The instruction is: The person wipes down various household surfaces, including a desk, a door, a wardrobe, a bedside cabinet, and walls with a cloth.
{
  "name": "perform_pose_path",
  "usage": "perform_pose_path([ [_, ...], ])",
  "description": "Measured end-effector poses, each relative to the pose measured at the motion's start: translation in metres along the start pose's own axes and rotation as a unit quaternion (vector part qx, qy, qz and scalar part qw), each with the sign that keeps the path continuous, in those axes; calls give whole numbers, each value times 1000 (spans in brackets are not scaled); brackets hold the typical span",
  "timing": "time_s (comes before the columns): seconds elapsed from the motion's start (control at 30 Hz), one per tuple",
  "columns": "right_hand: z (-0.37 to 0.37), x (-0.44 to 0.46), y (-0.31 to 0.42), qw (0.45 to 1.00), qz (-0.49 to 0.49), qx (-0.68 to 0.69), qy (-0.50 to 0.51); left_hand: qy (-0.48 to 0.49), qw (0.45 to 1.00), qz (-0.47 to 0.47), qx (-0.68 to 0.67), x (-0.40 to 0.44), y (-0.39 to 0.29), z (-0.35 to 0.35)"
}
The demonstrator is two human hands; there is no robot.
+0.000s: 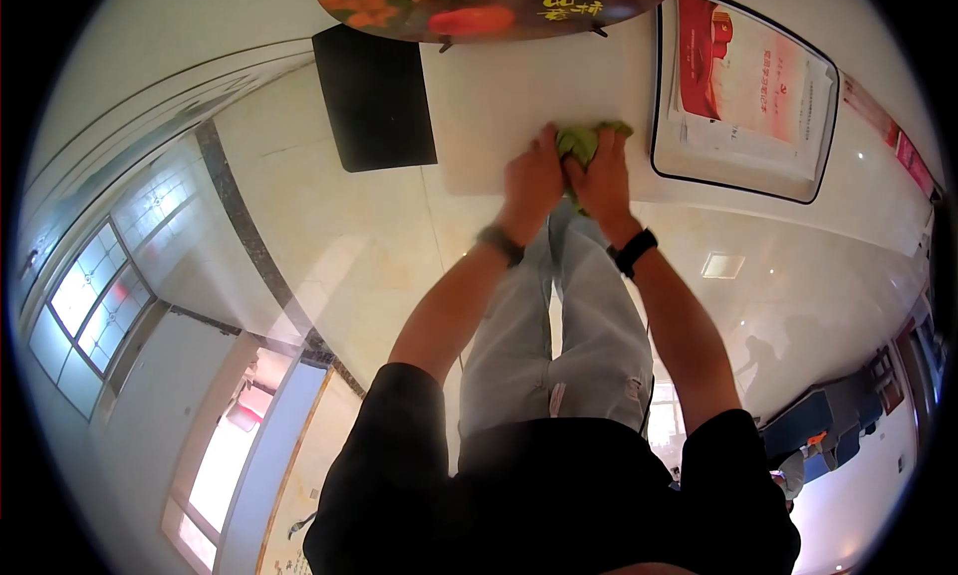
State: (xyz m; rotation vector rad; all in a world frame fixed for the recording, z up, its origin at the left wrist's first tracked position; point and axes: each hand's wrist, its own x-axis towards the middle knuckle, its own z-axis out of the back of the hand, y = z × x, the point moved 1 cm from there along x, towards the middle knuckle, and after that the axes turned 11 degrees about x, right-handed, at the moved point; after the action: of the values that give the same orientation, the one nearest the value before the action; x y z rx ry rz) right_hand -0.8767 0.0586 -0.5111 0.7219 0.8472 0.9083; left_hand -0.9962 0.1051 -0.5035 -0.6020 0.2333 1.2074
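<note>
A crumpled green cloth [577, 146] is at the front edge of a pale table [489, 96]. My left hand [533, 184] grips it from the left side, fingers bent around the fabric. My right hand [605, 181] closes on it from the right, close beside the left. Part of the cloth shows between the two hands and hangs below them, while the rest is hidden under my fingers. Both wrists wear dark bands.
A black flat panel [375, 101] lies at the table's left. On the right, a dark-rimmed clear tray [733, 181] holds red-and-white booklets [748, 71]. An oval board with painted fruit [489, 6] stands on small feet at the back. Glossy tiled floor [349, 236] surrounds my legs.
</note>
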Motion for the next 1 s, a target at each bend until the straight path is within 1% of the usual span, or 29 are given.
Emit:
perform_pose_path([
  [0.03, -6, -15, 2, 1000, -13, 8, 8, 13, 999, 18, -28, -15, 4, 0],
  [0.13, -33, -52, 6, 998, -32, 22, 48, 85, 985, 141, -58, -58, 19, 2],
  [0.23, -63, -66, 23, 977, -87, 134, 139, 119, 968, 215, -47, -90, 56, -5],
  [0.33, -108, -56, 41, 988, 1, 94, 121, 45, 959, 279, -30, -92, 89, 0],
  [0.4, -128, -38, 54, 988, 12, 86, 130, 30, 963, 268, 7, -80, 107, 9],
  [0.43, -131, -25, 58, 987, 19, 82, 134, 1, 965, 263, 11, -68, 109, 19],
  [0.47, -132, -10, 60, 989, 33, 89, 114, 11, 962, 271, 8, -51, 106, 31],
  [0.5, -131, 4, 63, 990, 47, 95, 95, 3, 975, 223, 20, -38, 108, 36],
  [0.53, -129, 17, 66, 990, 62, 99, 77, 0, 973, 227, 26, -21, 105, 40],
  [0.57, -125, 29, 67, 991, 64, 98, 64, -3, 972, 232, 30, -6, 101, 43],
  [0.63, -108, 48, 63, 992, 70, 93, 39, -16, 978, 207, 27, 18, 85, 46],
  [0.73, -76, 59, 49, 997, 49, 51, 39, -5, 985, 175, 5, 26, 56, 39],
  [0.77, -67, 57, 40, 997, 52, 51, 19, -1, 987, 163, -5, 31, 46, 36],
  [0.83, -51, 41, 21, 997, 58, 54, -22, -19, 994, 73, 81, 31, 49, -7],
  [0.9, -26, 22, 23, 998, -23, 52, -8, -21, 996, 72, 42, 18, 20, -7],
  [0.97, -21, -3, 6, 999, -6, 27, -25, 12, 998, 62, 30, 0, 4, -4],
  [1.0, -22, -13, 5, 999, -6, 20, -30, 10, 999, 45, 15, -10, 4, -4],
])
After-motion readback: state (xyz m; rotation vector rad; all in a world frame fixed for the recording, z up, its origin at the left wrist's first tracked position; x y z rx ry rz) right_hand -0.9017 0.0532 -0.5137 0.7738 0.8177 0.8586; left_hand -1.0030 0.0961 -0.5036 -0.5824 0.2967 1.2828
